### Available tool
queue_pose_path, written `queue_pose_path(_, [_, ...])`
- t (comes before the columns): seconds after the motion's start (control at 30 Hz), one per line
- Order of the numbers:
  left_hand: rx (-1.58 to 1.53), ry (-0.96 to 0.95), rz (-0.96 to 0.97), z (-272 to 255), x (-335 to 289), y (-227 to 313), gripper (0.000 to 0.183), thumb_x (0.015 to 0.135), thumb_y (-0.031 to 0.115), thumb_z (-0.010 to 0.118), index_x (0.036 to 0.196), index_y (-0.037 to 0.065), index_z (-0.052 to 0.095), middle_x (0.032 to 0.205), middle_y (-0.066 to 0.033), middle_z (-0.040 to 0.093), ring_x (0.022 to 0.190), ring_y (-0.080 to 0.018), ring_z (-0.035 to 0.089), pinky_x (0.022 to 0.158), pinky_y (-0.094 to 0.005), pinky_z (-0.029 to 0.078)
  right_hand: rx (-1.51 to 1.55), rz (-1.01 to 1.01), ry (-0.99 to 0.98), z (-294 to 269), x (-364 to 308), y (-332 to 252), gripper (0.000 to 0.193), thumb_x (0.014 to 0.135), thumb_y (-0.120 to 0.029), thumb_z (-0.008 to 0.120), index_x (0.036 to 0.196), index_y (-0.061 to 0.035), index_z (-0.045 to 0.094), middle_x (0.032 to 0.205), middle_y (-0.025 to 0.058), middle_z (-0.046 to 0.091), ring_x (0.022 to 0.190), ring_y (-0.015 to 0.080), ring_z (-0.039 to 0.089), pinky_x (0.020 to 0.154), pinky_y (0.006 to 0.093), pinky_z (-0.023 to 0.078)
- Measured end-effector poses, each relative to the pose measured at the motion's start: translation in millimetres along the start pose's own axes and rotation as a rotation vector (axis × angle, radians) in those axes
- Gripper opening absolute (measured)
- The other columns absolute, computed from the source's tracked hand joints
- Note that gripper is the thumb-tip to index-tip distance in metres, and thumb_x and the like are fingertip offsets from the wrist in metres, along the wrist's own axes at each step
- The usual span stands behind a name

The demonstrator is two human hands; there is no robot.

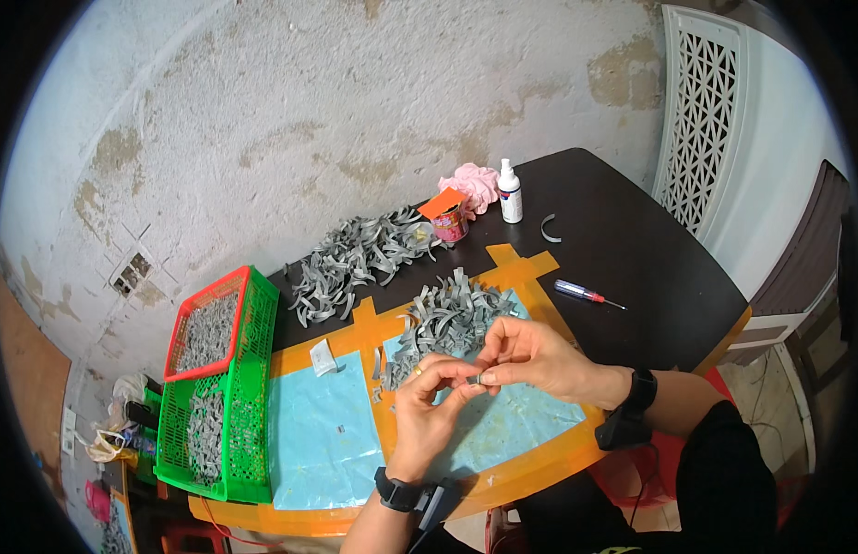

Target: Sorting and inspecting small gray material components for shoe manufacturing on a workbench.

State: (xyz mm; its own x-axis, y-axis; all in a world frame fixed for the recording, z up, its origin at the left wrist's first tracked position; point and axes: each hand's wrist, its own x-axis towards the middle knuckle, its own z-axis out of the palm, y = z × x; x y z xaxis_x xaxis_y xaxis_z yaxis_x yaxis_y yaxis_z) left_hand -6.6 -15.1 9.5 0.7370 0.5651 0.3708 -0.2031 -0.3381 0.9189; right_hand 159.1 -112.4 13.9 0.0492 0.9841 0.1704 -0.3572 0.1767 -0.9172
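Observation:
My left hand [434,399] and my right hand [530,362] meet over the blue sheet [521,434] at the table's near side. Both are closed in a pinch on one small grey piece [476,379], mostly covered by my fingertips, so its full shape is hidden. Just beyond my hands lies a heap of grey curved strips [452,314], partly on the blue sheet. A second, larger pile of similar grey strips [355,258] spreads along the wall side of the dark table.
A green basket [249,415] and a red-rimmed basket [175,346], both with grey pieces, stand at the left. Toward the back are a white spray bottle [510,194], a pink-red can [450,224] and pink cloth [472,185]. A screwdriver [581,292] lies right of the heap.

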Motion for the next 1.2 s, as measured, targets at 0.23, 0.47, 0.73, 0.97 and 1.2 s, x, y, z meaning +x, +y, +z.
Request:
queue_pose_path(0.23, [-0.269,0.11,-0.152,4.6,-1.0,11.3,0.018,0.078,-0.003,0.071,0.093,0.001,0.063,0.091,-0.0031,0.06,0.079,-0.0113,0.058,0.072,-0.024,0.049,-0.044,-0.062,0.012,-3.5,2.7,-11.6,0.022,0.084,0.002,0.062,0.091,-0.0057,0.043,0.093,0.0072,0.059,0.082,0.0109,0.058,0.073,0.0254,0.049])
queue_pose_path(0.47, [0.245,0.147,0.176,0.5,4.0,12.4,0.016,0.075,-0.006,0.07,0.089,0.001,0.065,0.09,-0.0055,0.061,0.076,-0.012,0.059,0.068,-0.0241,0.05,-0.13,-0.088,-0.02,-5.2,2.6,-12.6,0.026,0.083,0.001,0.064,0.092,-0.0071,0.04,0.093,0.0088,0.058,0.081,0.0093,0.057,0.075,0.0247,0.047])
queue_pose_path(0.73, [0.258,0.094,0.082,0.4,4.2,11.6,0.01,0.075,-0.004,0.069,0.084,0.0,0.068,0.084,-0.0056,0.063,0.074,-0.0115,0.06,0.066,-0.0233,0.049,-0.146,-0.072,-0.03,-4.6,3.4,-9.7,0.026,0.083,0.002,0.062,0.09,-0.0071,0.039,0.091,0.0078,0.057,0.082,0.0087,0.055,0.074,0.0251,0.047])
queue_pose_path(0.97, [0.291,0.065,-0.004,-2.3,5.3,11.6,0.008,0.074,-0.002,0.069,0.082,0.0,0.069,0.08,-0.0048,0.065,0.072,-0.0108,0.06,0.065,-0.023,0.049,-0.351,-0.184,-0.032,-5.9,3.3,-1.6,0.02,0.084,0.007,0.056,0.095,-0.0027,0.043,0.09,0.0055,0.054,0.082,0.0108,0.057,0.075,0.0276,0.05])
queue_pose_path(1.2, [0.365,0.01,0.02,-5.7,6.0,11.2,0.009,0.073,0.0,0.071,0.082,0.001,0.07,0.078,-0.0051,0.065,0.068,-0.0113,0.06,0.061,-0.0237,0.049,-0.506,-0.155,0.023,-3.2,1.5,-5.9,0.022,0.083,0.008,0.06,0.088,-0.0035,0.041,0.089,0.008,0.057,0.085,0.0119,0.058,0.078,0.0304,0.049])
